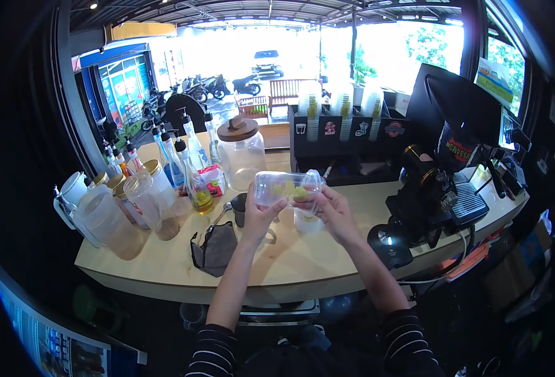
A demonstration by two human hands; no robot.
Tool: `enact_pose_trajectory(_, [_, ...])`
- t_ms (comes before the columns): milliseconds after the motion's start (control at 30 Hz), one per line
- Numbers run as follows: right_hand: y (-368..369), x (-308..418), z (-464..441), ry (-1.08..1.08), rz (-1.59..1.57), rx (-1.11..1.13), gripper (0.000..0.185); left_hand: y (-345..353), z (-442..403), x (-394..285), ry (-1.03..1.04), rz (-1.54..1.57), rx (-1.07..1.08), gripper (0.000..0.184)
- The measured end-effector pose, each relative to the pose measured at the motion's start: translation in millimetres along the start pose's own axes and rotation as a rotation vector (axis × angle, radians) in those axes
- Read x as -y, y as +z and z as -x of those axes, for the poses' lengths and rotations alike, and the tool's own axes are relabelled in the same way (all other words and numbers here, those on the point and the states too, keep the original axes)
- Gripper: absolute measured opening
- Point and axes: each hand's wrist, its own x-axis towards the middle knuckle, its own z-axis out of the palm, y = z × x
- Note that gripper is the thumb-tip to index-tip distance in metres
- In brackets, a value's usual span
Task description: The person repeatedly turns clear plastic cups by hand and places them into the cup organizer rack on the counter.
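A clear plastic cup [270, 186] with a yellow-green print is held on its side above the counter, between both hands. My left hand [261, 213] grips it from below at the left, thumb on its wall. At the cup's right end, my right hand [335, 217] has its fingers closed around the rim. Whether a lid sits on that end I cannot tell. Below the hands stands another clear container [307, 222], partly covered by them. To the left are a small dark grey cup [239, 217] and a crumpled grey cloth [216, 249].
Pump bottles [175, 166], a wood-lidded jar [241, 157] and several pitchers [107, 220] stand on the counter's left. A black holder [353, 147] with stacked cups is behind. A black coffee grinder [450, 147] and other dark equipment occupy the right. The counter's front edge [290, 292] is close.
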Motion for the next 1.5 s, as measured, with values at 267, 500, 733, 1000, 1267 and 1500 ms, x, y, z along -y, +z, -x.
enact_pose_trajectory(267, [-6,-13,5,-0.031,-0.041,0.026,0.033,32,-8,8,-0.029,0.064,-0.023,0.056])
enact_pose_trajectory(500, [-43,9,-14,-0.094,0.174,-0.073,0.030,50,-42,-1,-0.009,-0.018,-0.025,0.061])
enact_pose_trajectory(733, [-73,74,-69,-0.300,0.520,-0.253,0.046,61,-103,-11,0.090,-0.020,0.136,0.068])
enact_pose_trajectory(1000, [-77,113,-147,-0.263,0.765,0.004,0.078,81,-161,-20,0.155,-0.270,0.341,0.070])
enact_pose_trajectory(1267, [-109,114,-233,-0.655,0.771,-0.126,0.074,50,-191,8,0.185,-0.774,0.025,0.075])
enact_pose_trajectory(1500, [-131,94,-302,-0.649,0.790,0.065,0.073,39,-206,29,0.489,-1.299,0.057,0.059])
